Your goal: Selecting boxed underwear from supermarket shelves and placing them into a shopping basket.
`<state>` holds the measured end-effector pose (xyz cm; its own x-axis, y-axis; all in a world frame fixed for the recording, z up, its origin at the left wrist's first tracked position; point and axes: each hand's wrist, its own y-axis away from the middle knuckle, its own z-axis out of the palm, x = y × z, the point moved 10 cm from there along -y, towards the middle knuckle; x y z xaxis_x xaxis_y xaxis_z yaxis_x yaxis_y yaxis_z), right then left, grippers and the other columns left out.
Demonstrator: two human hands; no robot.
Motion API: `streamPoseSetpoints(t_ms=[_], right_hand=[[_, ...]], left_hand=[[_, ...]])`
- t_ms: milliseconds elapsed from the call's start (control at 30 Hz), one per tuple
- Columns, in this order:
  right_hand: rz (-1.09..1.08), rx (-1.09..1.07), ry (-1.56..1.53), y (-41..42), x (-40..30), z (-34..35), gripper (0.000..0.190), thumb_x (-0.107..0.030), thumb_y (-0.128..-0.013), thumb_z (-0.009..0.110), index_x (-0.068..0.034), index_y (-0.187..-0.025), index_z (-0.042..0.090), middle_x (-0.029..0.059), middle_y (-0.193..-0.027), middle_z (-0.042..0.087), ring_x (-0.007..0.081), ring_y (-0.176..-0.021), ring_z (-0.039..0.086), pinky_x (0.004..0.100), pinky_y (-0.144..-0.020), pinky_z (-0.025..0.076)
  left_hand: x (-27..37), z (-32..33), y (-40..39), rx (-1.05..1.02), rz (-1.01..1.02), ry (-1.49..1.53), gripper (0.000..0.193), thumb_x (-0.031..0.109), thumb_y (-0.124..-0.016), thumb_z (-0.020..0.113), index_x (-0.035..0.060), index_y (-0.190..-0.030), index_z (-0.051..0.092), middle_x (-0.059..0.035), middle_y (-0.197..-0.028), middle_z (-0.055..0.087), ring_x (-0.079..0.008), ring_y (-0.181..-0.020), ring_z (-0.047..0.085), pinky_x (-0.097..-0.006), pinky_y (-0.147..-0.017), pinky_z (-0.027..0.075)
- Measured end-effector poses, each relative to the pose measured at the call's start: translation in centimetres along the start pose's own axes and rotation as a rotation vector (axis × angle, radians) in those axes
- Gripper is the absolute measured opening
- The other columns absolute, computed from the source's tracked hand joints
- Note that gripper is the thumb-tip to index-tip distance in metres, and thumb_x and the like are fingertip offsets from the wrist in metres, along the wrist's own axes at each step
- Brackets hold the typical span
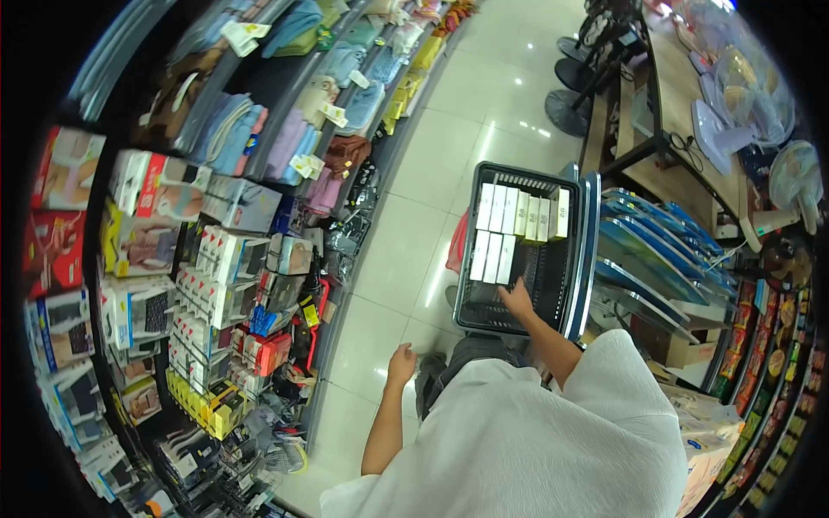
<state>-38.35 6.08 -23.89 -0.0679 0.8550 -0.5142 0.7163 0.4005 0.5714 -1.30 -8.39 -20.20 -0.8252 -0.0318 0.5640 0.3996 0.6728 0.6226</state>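
Note:
A black plastic shopping basket (492, 311) is in front of me, above the tiled floor. Slim white boxes (493, 258) stand packed in two rows at its far left side. Several pale yellow boxes (539, 215) continue the far row to the right. My right hand (516, 301) reaches over the near side of the basket, thumb and finger apart beside the near row's end; whether it touches a box is unclear. Nothing shows in its grasp. Beside my body on the left, my left hand (403, 364) hangs with loosely curled fingers and holds nothing.
Shelving on the left carries folded towels (363, 103) and boxed underwear (142, 246). Blue boards (654, 259) lean right of the basket. Electric fans (745, 123) stand on a wooden table (686, 84). A red object (457, 243) shows beside the basket. Tiled floor (414, 246) runs between.

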Motion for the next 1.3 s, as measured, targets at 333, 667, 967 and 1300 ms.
streamPoseSetpoints(t_ms=[333, 667, 967, 1300], right_hand=[[-0.806, 0.111, 0.038, 17.7, -15.9, 3.1, 0.052, -0.007, -0.078, 0.053, -0.001, -0.128, 0.043, 0.0202, -0.105, 0.057, 0.0386, -0.096, 0.055, 0.0457, -0.086, 0.043], [-1.05, -0.593, -0.07, 32.4, -31.5, 23.1, 0.046, -0.007, -0.084, 0.054, -0.003, -0.129, 0.044, 0.0154, -0.109, 0.06, 0.0232, -0.089, 0.061, 0.0328, -0.08, 0.049], [-1.299, -1.181, 0.041, 48.0, -39.7, 37.1, 0.047, -0.008, -0.086, 0.055, -0.006, -0.131, 0.042, 0.0118, -0.108, 0.061, 0.0163, -0.087, 0.06, 0.0295, -0.078, 0.049], [-1.322, -1.206, -0.222, 59.2, -58.5, 46.3, 0.052, -0.006, -0.086, 0.055, -0.002, -0.134, 0.037, 0.0141, -0.117, 0.054, 0.0198, -0.105, 0.054, 0.0299, -0.084, 0.046]], left_hand=[[-25.5, -1.5, 9.8, 0.324, -0.161, 0.338, 0.035, 0.02, -0.083, 0.058, 0.0031, -0.114, 0.058, -0.0151, -0.087, 0.066, -0.0216, -0.079, 0.065, -0.031, -0.071, 0.05], [-43.9, 2.4, 22.7, 0.625, -0.415, 0.586, 0.026, 0.021, -0.082, 0.052, 0.0031, -0.098, 0.063, -0.0167, -0.094, 0.066, -0.0291, -0.09, 0.062, -0.0367, -0.083, 0.048], [-42.0, 12.3, 28.9, 0.218, -0.324, 0.092, 0.016, 0.018, -0.078, 0.062, 0.0064, -0.09, 0.064, -0.0093, -0.099, 0.064, -0.0267, -0.088, 0.062, -0.0381, -0.075, 0.049], [-34.9, -28.7, 33.9, 1.094, -0.098, 1.129, 0.045, 0.028, -0.092, 0.055, 0.001, -0.127, 0.048, -0.0097, -0.123, 0.056, -0.0182, -0.112, 0.053, -0.0301, -0.094, 0.04]])
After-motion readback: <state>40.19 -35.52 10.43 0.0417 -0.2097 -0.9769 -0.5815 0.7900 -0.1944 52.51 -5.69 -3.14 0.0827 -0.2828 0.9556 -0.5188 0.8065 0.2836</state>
